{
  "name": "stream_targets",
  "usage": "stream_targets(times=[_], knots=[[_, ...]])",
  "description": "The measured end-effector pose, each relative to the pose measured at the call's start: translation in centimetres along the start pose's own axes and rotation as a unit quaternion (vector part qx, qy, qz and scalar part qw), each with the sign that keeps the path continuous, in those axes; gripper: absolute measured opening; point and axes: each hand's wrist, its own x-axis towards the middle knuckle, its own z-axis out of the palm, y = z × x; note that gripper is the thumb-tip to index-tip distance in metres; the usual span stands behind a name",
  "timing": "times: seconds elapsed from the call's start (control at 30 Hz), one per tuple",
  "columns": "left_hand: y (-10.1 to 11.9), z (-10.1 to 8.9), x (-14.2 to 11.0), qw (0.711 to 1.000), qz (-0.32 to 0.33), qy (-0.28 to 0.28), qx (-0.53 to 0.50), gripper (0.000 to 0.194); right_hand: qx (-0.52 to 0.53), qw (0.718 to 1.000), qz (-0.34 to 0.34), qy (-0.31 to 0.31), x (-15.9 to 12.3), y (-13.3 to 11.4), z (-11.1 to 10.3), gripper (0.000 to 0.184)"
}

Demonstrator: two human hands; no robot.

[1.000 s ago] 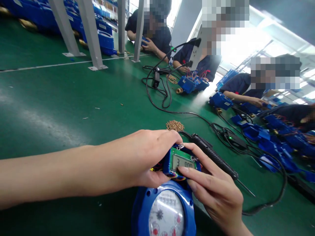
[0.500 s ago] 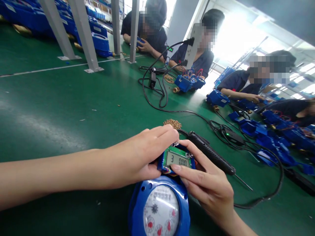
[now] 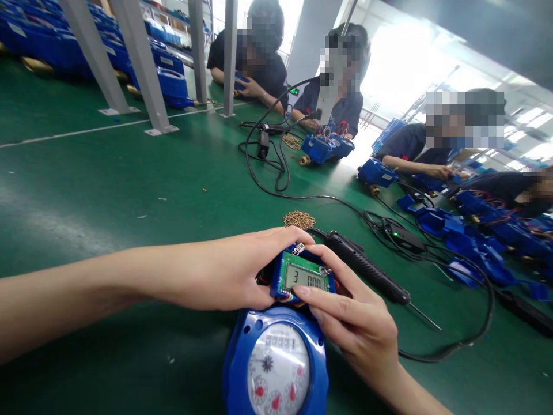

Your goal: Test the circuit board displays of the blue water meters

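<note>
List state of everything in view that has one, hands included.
Display module: on, digits showing, including a 3
Left hand: gripping display module
Right hand: fingers on display module
Blue meter: dial visible
Black screwdriver: lying unheld
Brass screws: loose, heaped
Black adapter: lit green

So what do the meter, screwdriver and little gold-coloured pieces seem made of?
Meter: glossy blue body with highlights, painted metal or plastic. Screwdriver: textured black handle, likely plastic; thin grey shaft, probably steel. Little gold-coloured pieces: yellowish metallic look, perhaps brass or plated.
</note>
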Motion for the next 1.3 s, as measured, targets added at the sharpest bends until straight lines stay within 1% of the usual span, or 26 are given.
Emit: stream_targets(times=[0.1, 0.2, 0.27, 0.3, 0.37, 0.43, 0.5, 0.57, 0.67, 0.87, 1.0, 1.1, 1.2, 1.3], knots=[[-0.3, -1.2, -0.2, 0.998, -0.024, -0.040, -0.044, 0.066, 0.004, 1.000, 0.009, 0.010, 0.1, -0.1, 0.1, 0.033], [-0.3, -1.9, -1.0, 0.997, -0.051, -0.037, -0.035, 0.071, 0.006, 1.000, 0.008, 0.010, 0.0, -0.1, 0.0, 0.033], [0.1, -1.6, -1.7, 0.997, -0.066, -0.030, -0.008, 0.073, 0.011, 1.000, 0.001, 0.006, 0.0, -0.1, 0.0, 0.035], [0.3, -1.3, -2.0, 0.997, -0.075, -0.017, 0.007, 0.074, 0.014, 1.000, 0.000, 0.004, 0.0, 0.0, 0.0, 0.036], [0.8, -0.1, -2.3, 0.996, -0.070, 0.031, 0.040, 0.076, 0.018, 1.000, 0.000, 0.004, -0.1, 0.0, 0.0, 0.036], [1.3, 1.3, -2.1, 0.993, -0.034, 0.087, 0.068, 0.074, 0.013, 1.000, -0.002, 0.009, -0.1, 0.1, 0.0, 0.035], [1.5, 2.4, -1.7, 0.989, 0.001, 0.123, 0.083, 0.069, 0.009, 1.000, -0.004, 0.015, -0.1, 0.0, 0.1, 0.034], [1.6, 3.0, -1.3, 0.985, 0.017, 0.151, 0.087, 0.065, 0.015, 1.000, -0.005, 0.016, 0.0, 0.0, 0.1, 0.034], [1.3, 2.9, -1.1, 0.980, 0.039, 0.166, 0.100, 0.061, 0.030, 0.999, -0.012, 0.013, 0.0, 0.1, 0.1, 0.034], [0.3, 2.0, -1.2, 0.975, 0.089, 0.159, 0.128, 0.061, 0.050, 0.999, -0.016, -0.006, 0.0, 0.3, 0.0, 0.034], [-0.1, 1.5, -0.6, 0.977, 0.099, 0.146, 0.120, 0.065, 0.049, 0.998, -0.027, -0.018, -0.1, 0.5, -0.1, 0.037], [-0.5, 1.2, -0.2, 0.976, 0.131, 0.135, 0.112, 0.063, 0.034, 0.999, -0.034, -0.018, -0.2, 0.6, -0.2, 0.040], [-0.6, 0.8, -0.2, 0.976, 0.157, 0.092, 0.118, 0.058, 0.010, 0.999, -0.039, -0.020, -0.4, 0.6, -0.2, 0.041], [-0.1, 0.6, -0.4, 0.978, 0.141, 0.034, 0.148, 0.057, -0.013, 0.999, -0.035, -0.033, -0.4, 0.5, -0.2, 0.039]])
